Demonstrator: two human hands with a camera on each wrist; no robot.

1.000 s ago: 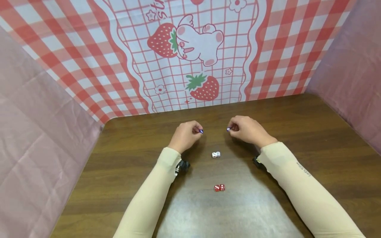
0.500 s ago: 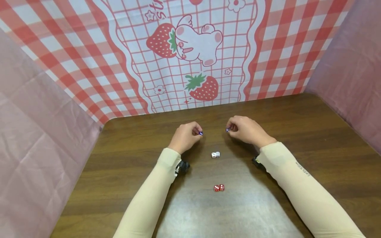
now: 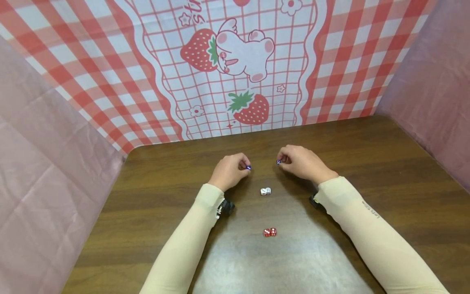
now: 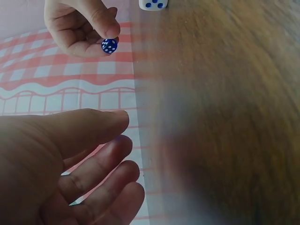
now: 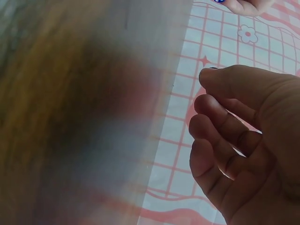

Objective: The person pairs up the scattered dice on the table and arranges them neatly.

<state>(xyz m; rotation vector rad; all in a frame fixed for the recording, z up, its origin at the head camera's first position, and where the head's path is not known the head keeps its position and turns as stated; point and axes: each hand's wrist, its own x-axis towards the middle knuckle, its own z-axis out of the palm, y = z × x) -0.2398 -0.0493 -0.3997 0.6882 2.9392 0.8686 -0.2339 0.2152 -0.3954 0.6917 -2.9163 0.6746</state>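
Note:
In the head view my left hand (image 3: 230, 169) pinches a blue die (image 3: 249, 168) between thumb and fingertips, just above the table. Across a gap to the right, my right hand (image 3: 302, 161) pinches another blue die (image 3: 278, 162) the same way. White pips show on the right one, also in the left wrist view, where the die (image 4: 109, 45) sits at the thumb tip. My own thumb hides the held die in the left wrist view. Nearer to me, two white dice (image 3: 265, 191) lie side by side, and two red dice (image 3: 269, 232) lie closer still.
The brown wooden table (image 3: 165, 196) has a rounded far left corner. A red-and-white checked cloth (image 3: 147, 81) with strawberries hangs behind its far edge. Pink cloth (image 3: 55, 183) hangs at both sides. A small black device (image 3: 225, 207) is strapped at my left wrist.
Both hands have come slightly toward me, each with its blue die, and my right hand has shifted a little left. The white and red dice stay put.

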